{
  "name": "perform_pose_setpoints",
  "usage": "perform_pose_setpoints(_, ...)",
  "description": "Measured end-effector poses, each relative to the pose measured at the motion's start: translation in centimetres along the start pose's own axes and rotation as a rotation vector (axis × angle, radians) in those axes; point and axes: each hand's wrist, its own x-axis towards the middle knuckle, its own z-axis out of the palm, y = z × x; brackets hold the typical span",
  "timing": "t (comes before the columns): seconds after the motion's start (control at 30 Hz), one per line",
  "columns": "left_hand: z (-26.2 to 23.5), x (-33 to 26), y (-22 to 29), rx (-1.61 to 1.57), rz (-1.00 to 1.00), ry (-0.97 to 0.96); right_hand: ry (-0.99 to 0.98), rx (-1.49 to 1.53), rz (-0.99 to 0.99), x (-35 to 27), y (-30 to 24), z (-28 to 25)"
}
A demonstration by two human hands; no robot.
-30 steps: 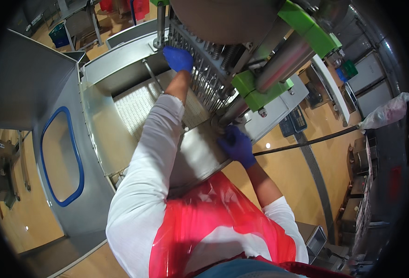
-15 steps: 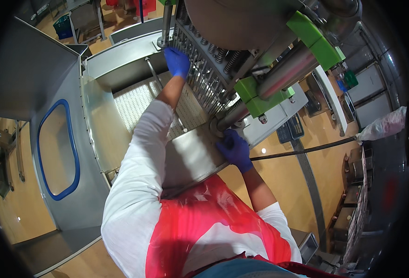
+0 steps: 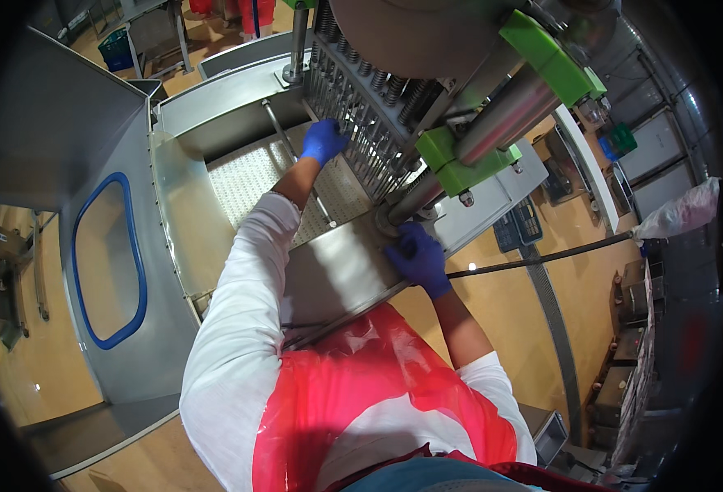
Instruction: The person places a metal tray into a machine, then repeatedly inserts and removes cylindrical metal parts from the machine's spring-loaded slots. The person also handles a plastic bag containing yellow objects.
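Watching from my remote seat, I have the big steel machine [image 3: 345, 266] filling the middle, with a grey panel [image 3: 165, 357] holding a blue-rimmed window beyond its left edge. A thick steel column [image 3: 505, 119] in green clamps [image 3: 464, 170] slants up from its right side. Inside the machine's walls lies a white dotted belt [image 3: 232, 182], with a spring-topped needle bank [image 3: 370, 149] above the belt's right edge. A thin rod [image 3: 277, 125] spans from the far wall toward the near one.

My left hand [image 3: 324, 140] is over the belt, just beside the needles; its fingertips are unclear, so I can't tell if they grip anything. My right hand [image 3: 419, 256] sits at the machine's near edge, fingers bent beside the column's round collar [image 3: 387, 220]; whether they grasp it, I can't tell.
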Motion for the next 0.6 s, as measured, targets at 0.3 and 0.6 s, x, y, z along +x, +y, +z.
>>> perform_pose_setpoints(0.3, 0.8, 1.0, 1.5, -0.164, 0.054, 0.369, 0.015, -0.011, -0.016, 0.0, 0.1, -0.2)
perform_pose_setpoints(0.6, -3.0, 2.3, 2.0, -0.116, 0.098, 0.595, -0.035, -0.012, -0.006, 0.2, 0.3, 0.1)
